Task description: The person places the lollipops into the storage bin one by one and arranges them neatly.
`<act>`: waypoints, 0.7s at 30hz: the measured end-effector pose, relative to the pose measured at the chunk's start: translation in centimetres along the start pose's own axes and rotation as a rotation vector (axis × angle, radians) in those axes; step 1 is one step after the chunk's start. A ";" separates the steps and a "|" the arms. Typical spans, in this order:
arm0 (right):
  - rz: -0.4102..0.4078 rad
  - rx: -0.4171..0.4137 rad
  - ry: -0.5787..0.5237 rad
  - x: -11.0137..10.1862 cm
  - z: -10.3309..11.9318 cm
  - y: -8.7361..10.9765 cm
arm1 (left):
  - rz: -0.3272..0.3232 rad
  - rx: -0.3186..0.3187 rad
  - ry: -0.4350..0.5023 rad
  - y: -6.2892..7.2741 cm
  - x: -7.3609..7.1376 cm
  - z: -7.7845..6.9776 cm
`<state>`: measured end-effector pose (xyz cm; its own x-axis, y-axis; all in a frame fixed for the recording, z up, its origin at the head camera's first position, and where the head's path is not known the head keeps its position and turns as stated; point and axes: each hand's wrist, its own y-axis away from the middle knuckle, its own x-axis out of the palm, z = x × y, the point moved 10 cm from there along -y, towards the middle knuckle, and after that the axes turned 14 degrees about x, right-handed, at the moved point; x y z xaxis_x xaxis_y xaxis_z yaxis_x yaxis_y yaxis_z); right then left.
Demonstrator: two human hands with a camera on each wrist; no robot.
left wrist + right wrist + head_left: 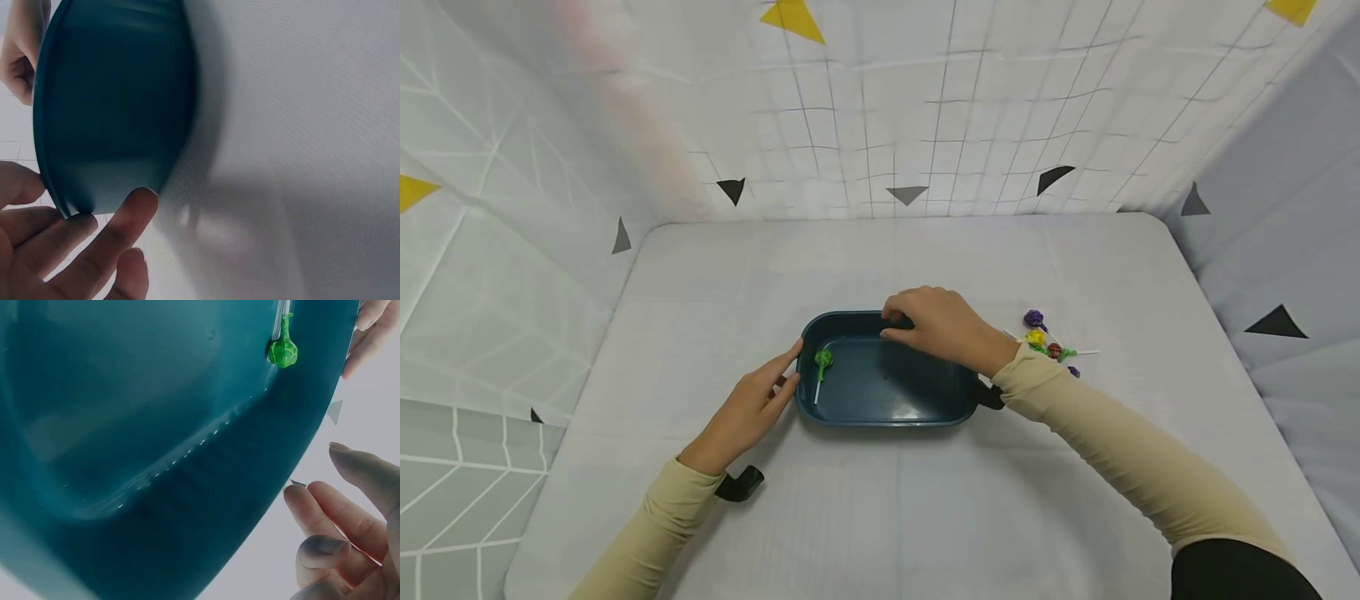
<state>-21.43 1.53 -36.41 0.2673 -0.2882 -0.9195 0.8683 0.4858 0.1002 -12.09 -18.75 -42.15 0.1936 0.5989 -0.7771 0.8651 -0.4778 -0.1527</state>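
Observation:
A dark teal tray (887, 392) sits in the middle of the table. Inside it, along the left end, lies a green-wrapped lollipop (823, 360) with a white stick; the right wrist view shows the same lollipop (283, 351) near the tray wall. My left hand (748, 408) touches the tray's left end, its fingertips (145, 199) against the outer wall. My right hand (943, 329) hovers over the tray's far rim with loosely bent fingers, and nothing shows between its fingers (359, 515). Right of the tray, partly behind my right forearm, several wrapped lollipops (1035, 337) lie together.
A white cloth covers the table (850, 508). White patterned curtains (895, 108) with yellow, black and grey triangles hang at the back and both sides. Black wrist-worn pieces (741, 485) stick out by my sleeves.

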 end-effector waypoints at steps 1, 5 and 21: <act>0.002 0.005 0.003 -0.1 -0.2 0.1 | 0.002 -0.003 0.002 0.0 0.0 0.0; 0.000 0.021 0.012 -0.3 -1.0 0.4 | 0.007 -0.010 0.004 0.1 0.1 0.0; -0.029 0.104 0.035 -1.9 -4.8 1.8 | 0.004 -0.009 0.017 0.0 0.1 0.1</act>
<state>-22.42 6.87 -36.25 0.2286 -0.2712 -0.9350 0.9145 0.3892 0.1108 -12.06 -18.75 -42.30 0.2049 0.6075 -0.7674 0.8683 -0.4746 -0.1439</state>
